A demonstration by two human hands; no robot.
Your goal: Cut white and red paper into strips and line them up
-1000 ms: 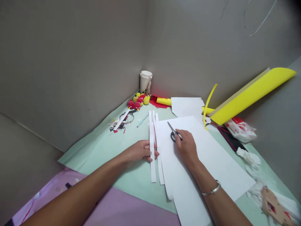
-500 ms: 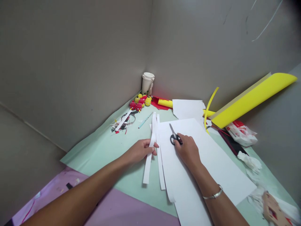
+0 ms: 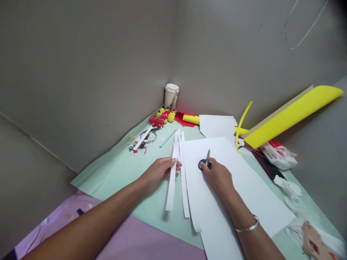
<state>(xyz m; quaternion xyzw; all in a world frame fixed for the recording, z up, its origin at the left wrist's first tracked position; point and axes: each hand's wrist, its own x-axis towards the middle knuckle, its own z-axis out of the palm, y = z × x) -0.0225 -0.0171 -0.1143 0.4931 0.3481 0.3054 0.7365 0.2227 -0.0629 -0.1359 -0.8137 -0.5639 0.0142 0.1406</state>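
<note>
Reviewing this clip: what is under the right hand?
White paper lies beneath the right hand, which holds black-handled scissors. The hand covers part of the scissors and hides whatever is directly below the palm.

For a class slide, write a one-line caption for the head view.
A person's left hand holds a long white paper strip; the right hand holds black-handled metal scissors over large white paper sheets.

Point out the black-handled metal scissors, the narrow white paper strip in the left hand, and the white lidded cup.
Black-handled metal scissors (image 3: 208, 154), head view: blade.
Narrow white paper strip (image 3: 171, 182), head view: lower half.
White lidded cup (image 3: 170, 97), head view: body.
</note>
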